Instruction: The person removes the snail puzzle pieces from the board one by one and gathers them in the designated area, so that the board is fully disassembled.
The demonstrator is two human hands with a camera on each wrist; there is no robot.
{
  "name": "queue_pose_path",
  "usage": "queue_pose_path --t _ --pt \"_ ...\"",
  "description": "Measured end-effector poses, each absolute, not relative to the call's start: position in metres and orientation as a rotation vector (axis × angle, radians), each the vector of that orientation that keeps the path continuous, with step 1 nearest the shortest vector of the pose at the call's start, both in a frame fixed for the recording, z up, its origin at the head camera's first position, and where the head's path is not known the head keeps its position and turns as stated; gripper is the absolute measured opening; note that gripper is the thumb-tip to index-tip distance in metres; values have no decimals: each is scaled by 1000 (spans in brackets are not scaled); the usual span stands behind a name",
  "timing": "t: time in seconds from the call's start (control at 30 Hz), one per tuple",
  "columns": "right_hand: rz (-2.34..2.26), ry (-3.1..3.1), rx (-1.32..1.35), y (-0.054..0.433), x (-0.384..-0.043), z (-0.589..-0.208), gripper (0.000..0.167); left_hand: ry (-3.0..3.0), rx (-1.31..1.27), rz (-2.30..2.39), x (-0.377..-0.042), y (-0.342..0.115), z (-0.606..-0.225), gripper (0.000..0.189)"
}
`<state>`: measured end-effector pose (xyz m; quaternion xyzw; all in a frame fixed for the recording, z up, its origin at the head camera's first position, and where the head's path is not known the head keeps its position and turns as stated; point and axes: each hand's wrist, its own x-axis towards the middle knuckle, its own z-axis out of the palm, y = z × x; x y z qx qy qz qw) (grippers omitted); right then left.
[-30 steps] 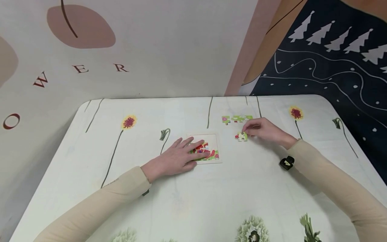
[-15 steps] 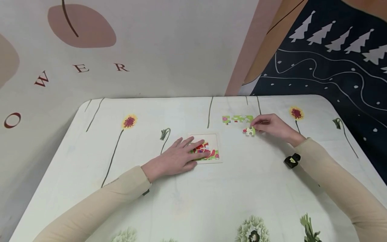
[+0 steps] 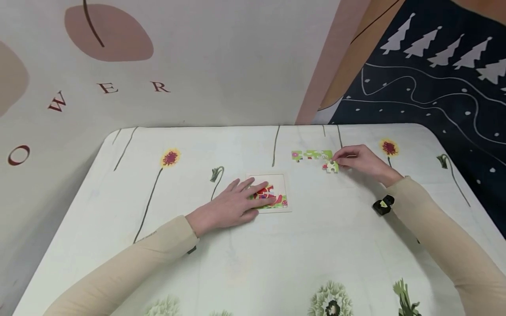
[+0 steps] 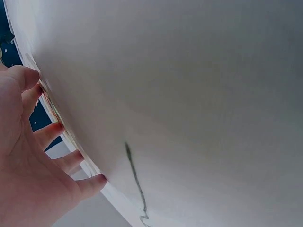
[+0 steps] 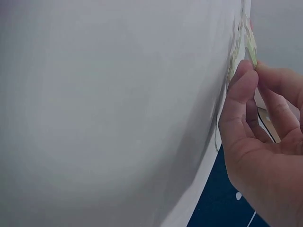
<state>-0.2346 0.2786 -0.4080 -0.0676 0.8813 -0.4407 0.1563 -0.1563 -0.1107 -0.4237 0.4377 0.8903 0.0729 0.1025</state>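
Note:
My left hand [image 3: 229,204] lies with fingers spread over a small square puzzle board [image 3: 276,177] in the head view. Red, green and white puzzle pieces [image 3: 280,199] fill the board's lower part, partly hidden under the fingers. Between thumb and fingertips my right hand [image 3: 361,161] pinches a green and white puzzle piece [image 3: 332,166] with a red tab. That piece sits just in front of the right end of a row of green puzzle pieces [image 3: 312,154]. In the right wrist view the pinched piece [image 5: 251,47] appears edge-on, raised off the tabletop.
A white cloth with printed flowers [image 3: 170,157] covers the table [image 3: 253,263]. Behind its far edge stands a pale wall covering [image 3: 237,66] with letters. A dark printed cloth [image 3: 427,87] hangs at the back right.
My right hand has moved right and slightly away from me with the pinched puzzle piece, toward the row's right end. My left hand has stayed on the board.

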Motion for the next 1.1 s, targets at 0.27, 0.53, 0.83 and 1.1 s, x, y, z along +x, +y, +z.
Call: queue_pose_path --t 0.27,0.53,0.83,1.1 --pt "-1195 2514 -156 279 -240 -410 26 2631 1294 214 -156 -110 -424 48" --pt "-1217 2501 -136 277 -239 -409 27 2631 1290 208 -155 -110 -423 48" --pt "-1179 2514 -150 276 -241 -410 26 2630 1295 211 -154 -110 -423 48" --pt "-1128 2542 -165 276 -242 -409 25 2632 1287 204 -154 -110 -422 48"
